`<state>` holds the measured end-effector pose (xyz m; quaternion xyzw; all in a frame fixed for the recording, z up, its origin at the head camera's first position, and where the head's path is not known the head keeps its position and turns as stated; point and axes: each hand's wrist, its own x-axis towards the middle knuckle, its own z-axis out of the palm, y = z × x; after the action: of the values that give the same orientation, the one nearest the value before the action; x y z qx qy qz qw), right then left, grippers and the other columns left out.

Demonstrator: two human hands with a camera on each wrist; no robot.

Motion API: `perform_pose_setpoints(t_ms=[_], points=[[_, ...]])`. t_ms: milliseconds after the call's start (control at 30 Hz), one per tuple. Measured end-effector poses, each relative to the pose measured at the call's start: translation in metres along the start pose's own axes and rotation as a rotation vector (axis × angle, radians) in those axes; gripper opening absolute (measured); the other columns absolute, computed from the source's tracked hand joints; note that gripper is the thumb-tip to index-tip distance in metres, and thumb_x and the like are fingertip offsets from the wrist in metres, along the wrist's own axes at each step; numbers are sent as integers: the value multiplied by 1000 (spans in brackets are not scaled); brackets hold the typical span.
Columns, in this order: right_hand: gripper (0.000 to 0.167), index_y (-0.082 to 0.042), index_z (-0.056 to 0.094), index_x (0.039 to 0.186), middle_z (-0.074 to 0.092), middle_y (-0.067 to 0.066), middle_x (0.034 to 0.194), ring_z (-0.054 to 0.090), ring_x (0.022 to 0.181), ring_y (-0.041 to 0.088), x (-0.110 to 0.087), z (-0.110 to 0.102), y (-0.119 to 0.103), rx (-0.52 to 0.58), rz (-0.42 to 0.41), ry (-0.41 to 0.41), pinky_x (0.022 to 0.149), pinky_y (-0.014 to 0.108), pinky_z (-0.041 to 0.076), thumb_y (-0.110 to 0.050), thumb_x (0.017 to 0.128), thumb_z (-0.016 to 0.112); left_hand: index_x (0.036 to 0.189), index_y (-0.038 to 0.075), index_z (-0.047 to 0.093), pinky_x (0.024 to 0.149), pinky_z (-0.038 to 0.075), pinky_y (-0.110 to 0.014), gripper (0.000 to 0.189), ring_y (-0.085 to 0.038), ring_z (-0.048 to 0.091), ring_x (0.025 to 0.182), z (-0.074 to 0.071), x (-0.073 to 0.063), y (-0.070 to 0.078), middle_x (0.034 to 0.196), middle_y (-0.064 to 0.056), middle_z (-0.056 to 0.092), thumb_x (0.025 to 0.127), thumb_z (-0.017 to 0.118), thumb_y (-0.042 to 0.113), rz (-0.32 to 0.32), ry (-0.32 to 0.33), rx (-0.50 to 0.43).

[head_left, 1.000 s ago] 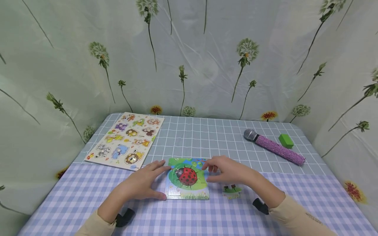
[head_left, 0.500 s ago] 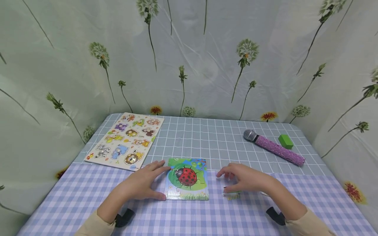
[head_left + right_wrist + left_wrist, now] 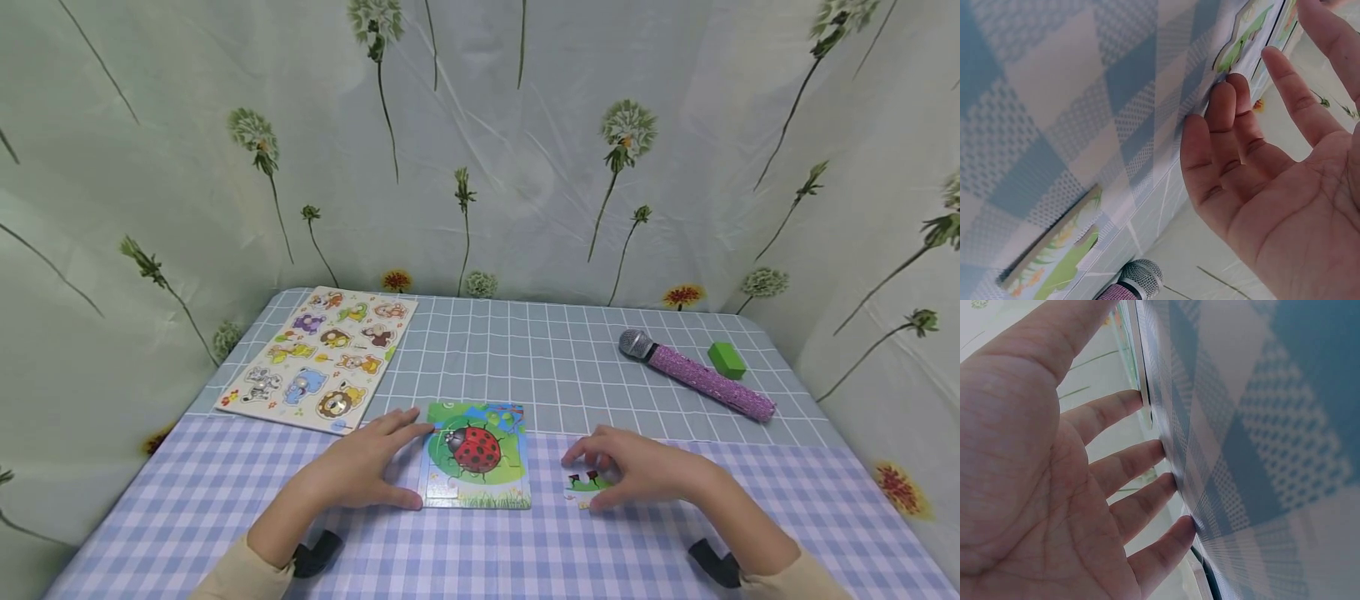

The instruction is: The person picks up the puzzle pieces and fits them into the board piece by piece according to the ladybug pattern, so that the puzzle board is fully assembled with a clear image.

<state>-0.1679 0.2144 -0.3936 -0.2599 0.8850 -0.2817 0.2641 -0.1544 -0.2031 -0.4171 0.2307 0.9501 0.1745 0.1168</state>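
A ladybug jigsaw puzzle (image 3: 476,454) lies flat in the middle of the table. My left hand (image 3: 367,462) rests at its left side, thumb and index fingertip at the board's edge, fingers spread. In the left wrist view that hand (image 3: 1072,469) has its fingertips against the cloth. Right of the board, my right hand (image 3: 645,471) hovers over a loose puzzle piece (image 3: 581,485) with green and white print, partly covering it. The right wrist view shows the fingers loosely bent near the piece (image 3: 1241,40), holding nothing visible. Another loose piece (image 3: 1060,250) lies on the cloth there.
An animal peg puzzle board (image 3: 318,358) lies at the back left. At the back right are a microphone with a glittery purple handle (image 3: 697,379) and a green block (image 3: 726,360). Flowered fabric (image 3: 525,167) hangs behind the checked tablecloth (image 3: 450,550).
My right hand has moved away from the ladybug puzzle's right edge, rightward and nearer to me, and come over the loose piece. The left hand has stayed put.
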Motion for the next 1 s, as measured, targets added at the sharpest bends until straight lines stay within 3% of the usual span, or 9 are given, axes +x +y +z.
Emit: perform_pose_setpoints(t_ms=[233,500,1000], points=[[52,-27,72,132,61,-2,113,56,100,12,-6,1,3,10,-46,13,83,24,48,-22,83,92,160,26,51,122,38,-71,102,-47,37,159,-2,3,1,173,-15,38,76,88,69,15,2,3],[54,-26,72,131,61,-1,113,53,93,10,-7,1,3,14,-32,3,76,24,45,-13,82,91,160,26,51,122,38,-71,102,-47,37,159,-4,7,4,173,-15,38,76,88,68,22,-1,3],[42,-28,76,117,66,-9,100,57,91,5,1,6,3,-43,-59,27,78,24,49,-18,81,94,160,27,52,119,42,-71,102,-48,39,158,-1,-2,4,172,-15,40,74,88,69,-2,-3,-21]])
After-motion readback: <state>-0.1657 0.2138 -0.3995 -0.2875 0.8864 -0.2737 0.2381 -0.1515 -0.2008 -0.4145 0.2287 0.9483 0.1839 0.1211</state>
